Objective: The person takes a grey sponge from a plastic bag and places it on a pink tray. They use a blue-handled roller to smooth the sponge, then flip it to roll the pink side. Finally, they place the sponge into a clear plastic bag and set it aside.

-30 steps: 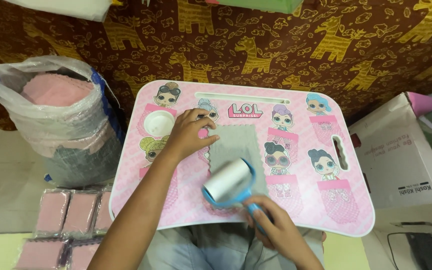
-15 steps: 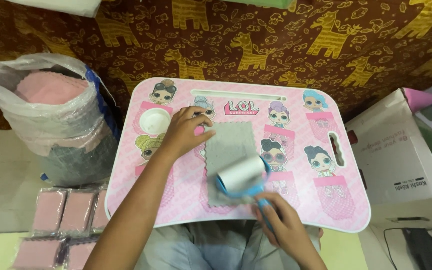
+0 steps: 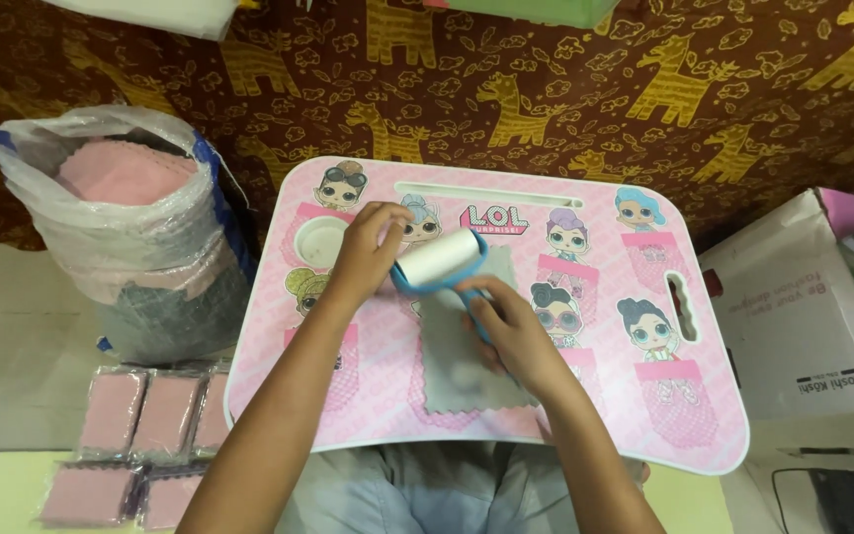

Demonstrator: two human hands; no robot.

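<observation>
With the lint roller at the grey cloth's far edge, right hand clenched on its handle, left hand pressing the cloth's corner, rolling looks midway.

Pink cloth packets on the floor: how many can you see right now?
5 pink packets: three in a row beside the lap table's left edge, two below. The person's left arm may hide more.
</observation>
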